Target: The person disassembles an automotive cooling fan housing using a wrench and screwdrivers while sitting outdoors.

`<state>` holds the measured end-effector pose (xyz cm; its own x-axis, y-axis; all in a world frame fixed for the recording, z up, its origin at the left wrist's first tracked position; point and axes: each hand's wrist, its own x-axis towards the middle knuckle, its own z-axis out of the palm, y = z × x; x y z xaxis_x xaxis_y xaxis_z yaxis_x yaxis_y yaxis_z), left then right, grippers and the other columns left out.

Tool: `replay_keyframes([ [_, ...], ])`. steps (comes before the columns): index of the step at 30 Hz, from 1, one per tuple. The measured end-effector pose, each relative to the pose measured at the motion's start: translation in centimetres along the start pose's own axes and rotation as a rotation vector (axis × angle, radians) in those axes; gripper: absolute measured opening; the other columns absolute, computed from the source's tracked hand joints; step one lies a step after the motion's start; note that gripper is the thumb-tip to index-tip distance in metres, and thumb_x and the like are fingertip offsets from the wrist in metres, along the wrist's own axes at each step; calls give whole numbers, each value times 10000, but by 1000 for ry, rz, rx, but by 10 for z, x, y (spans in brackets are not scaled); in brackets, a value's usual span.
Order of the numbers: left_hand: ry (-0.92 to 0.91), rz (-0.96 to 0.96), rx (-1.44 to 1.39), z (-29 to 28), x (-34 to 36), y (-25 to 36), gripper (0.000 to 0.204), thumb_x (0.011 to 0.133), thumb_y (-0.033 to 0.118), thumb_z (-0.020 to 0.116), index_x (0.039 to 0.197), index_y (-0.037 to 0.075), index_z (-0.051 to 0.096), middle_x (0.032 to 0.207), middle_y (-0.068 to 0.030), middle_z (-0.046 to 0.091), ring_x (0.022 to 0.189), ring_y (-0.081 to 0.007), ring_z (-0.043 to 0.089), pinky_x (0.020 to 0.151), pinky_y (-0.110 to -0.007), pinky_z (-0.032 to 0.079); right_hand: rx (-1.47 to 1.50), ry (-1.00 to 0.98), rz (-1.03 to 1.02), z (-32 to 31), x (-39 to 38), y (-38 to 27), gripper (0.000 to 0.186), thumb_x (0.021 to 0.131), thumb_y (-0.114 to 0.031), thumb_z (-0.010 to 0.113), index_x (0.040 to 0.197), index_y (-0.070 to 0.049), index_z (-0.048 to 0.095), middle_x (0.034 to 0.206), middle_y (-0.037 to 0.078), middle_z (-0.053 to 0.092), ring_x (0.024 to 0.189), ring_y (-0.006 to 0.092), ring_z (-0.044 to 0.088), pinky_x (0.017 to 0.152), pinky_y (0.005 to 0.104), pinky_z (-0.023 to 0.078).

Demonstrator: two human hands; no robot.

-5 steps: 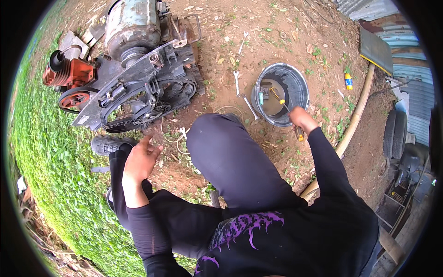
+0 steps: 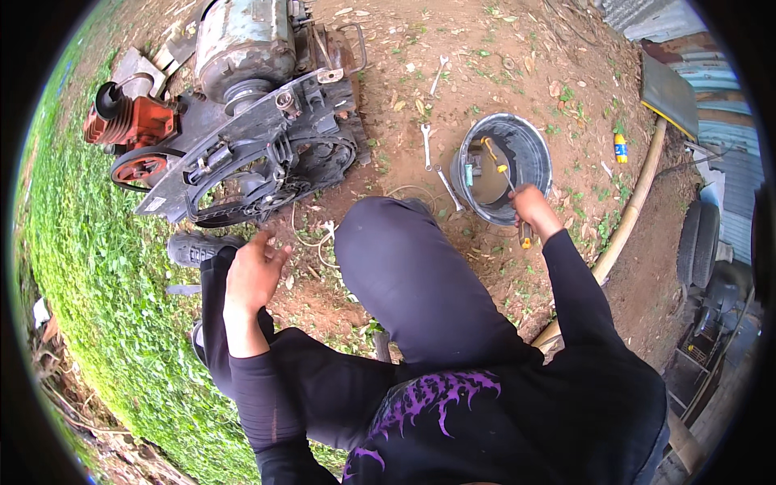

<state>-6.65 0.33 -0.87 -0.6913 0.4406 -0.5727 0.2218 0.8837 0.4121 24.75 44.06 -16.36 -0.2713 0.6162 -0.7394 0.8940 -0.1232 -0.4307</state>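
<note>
My right hand (image 2: 533,212) is closed around a screwdriver, whose yellow-and-black handle (image 2: 526,236) sticks out below the fist. Its thin shaft points over the rim of a black bucket (image 2: 544,153). In the bucket are murky liquid, a second yellow-handled tool (image 2: 490,149) and a pale green piece (image 2: 469,173). My left hand (image 2: 254,275) hangs with fingers apart, holding nothing, above my shoe (image 2: 202,248) and just short of a dirty black belt guard (image 2: 194,187). That guard leans against a machine with a grey motor or tank (image 2: 246,50) and an orange compressor head (image 2: 133,121).
Several wrenches, one of them a wrench (image 2: 427,147) left of the bucket, lie on the dirt. A yellow bottle (image 2: 621,149), a bamboo pole (image 2: 630,212) and tyres (image 2: 697,242) are at the right. Grass (image 2: 105,283) covers the left side. A pale cord (image 2: 311,242) lies near my knee.
The whole scene has shifted slightly to the right in view. Both hands keep nearly the same pose, the right one still on the screwdriver.
</note>
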Motion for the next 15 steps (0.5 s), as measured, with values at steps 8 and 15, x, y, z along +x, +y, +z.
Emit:
replay_keyframes([
  [8, 436, 598, -173, 5, 8, 89, 467, 880, 125, 801, 1318, 58, 651, 1056, -67, 710, 971, -158, 633, 900, -308, 503, -39, -16, -536, -24, -100, -87, 153, 1058, -79, 506, 1151, -27, 616, 831, 61, 629, 734, 165, 606, 711, 319, 499],
  [15, 20, 567, -1107, 29, 17, 134, 680, 895, 168, 816, 1450, 26, 449, 1148, -87, 688, 954, -128, 656, 737, -258, 523, -220, -192, -994, 1, -142, -172, 169, 1042, -86, 516, 1131, 6, 626, 979, 133, 724, 870, 280, 689, 794, 383, 525],
])
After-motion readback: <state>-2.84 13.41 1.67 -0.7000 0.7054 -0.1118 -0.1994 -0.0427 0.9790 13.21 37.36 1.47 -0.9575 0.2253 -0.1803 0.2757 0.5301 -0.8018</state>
